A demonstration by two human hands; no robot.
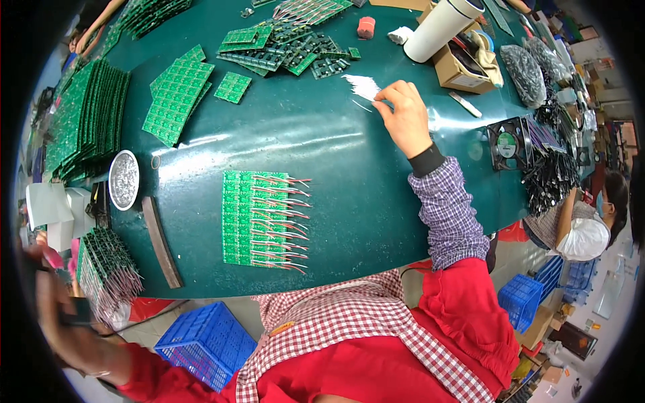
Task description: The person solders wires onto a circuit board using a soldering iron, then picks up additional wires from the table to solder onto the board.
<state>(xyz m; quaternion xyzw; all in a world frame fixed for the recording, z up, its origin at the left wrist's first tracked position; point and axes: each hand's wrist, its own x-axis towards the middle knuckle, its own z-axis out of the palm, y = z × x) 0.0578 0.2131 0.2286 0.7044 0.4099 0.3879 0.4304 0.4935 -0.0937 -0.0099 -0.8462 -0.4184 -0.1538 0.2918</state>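
My right hand [407, 115] reaches over the far part of the table, thumb and forefinger pinched at the edge of a small pile of thin white strips [361, 86]; the strip ends meet the fingertips. My left hand [64, 316] is off the table at the lower left, smeared by motion, so its fingers are unclear. Near it stands a stack of green circuit boards with wires [107, 275]. In front of me lies a green circuit board panel [237, 218], with pairs of red and white wires [289, 221] soldered along it and sticking out to the right.
Green board stacks [87, 121] and loose panels [178, 97] fill the left and far side. A bowl [124, 180] and a curved bar [161, 242] lie left. A white tumbler [443, 30], an open carton [463, 72] and a fan [507, 143] stand right. Blue crates [208, 342] sit below.
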